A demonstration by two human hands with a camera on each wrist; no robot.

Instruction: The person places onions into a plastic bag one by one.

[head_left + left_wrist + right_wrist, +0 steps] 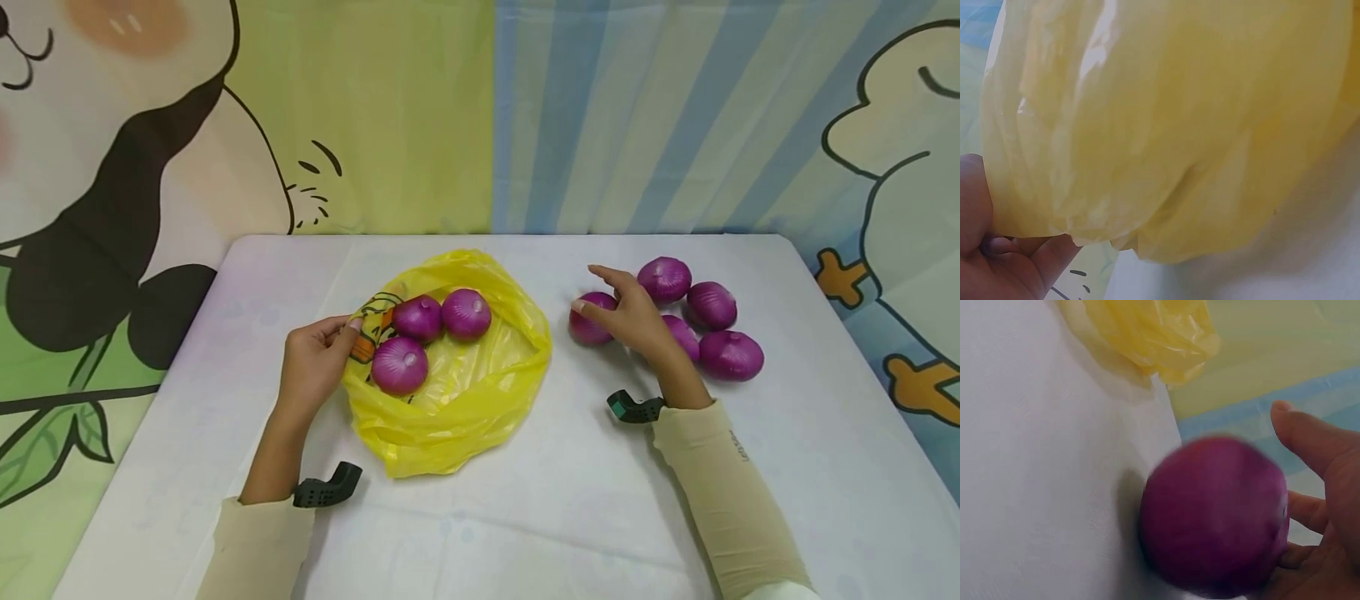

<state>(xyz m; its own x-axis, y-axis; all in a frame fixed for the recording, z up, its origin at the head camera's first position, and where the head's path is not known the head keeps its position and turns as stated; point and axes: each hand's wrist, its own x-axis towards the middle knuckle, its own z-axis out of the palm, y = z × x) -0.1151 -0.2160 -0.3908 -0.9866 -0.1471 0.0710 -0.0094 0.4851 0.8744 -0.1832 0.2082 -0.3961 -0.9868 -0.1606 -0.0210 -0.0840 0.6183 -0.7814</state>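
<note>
A yellow plastic bag [450, 433] lies with its mouth spread wide, and 3 purple onions [400, 367] sit inside toward its left. My left hand [311, 362] pinches the bag's left rim between thumb and fingers; in the left wrist view the yellow film [1147, 125] hides part of that hand. To the right of the bag, my right hand [637, 321] reaches over a single purple onion [588, 330] on the table. In the right wrist view the thumb stands apart from this onion [1216, 515], while the other fingers are spread behind it, partly hidden.
Several more purple onions [731, 357] lie in a cluster to the right of my right hand, one partly covered by it. All rest on a white-covered table [525, 533]. A printed cartoon backdrop [405, 117] hangs behind the table's far edge.
</note>
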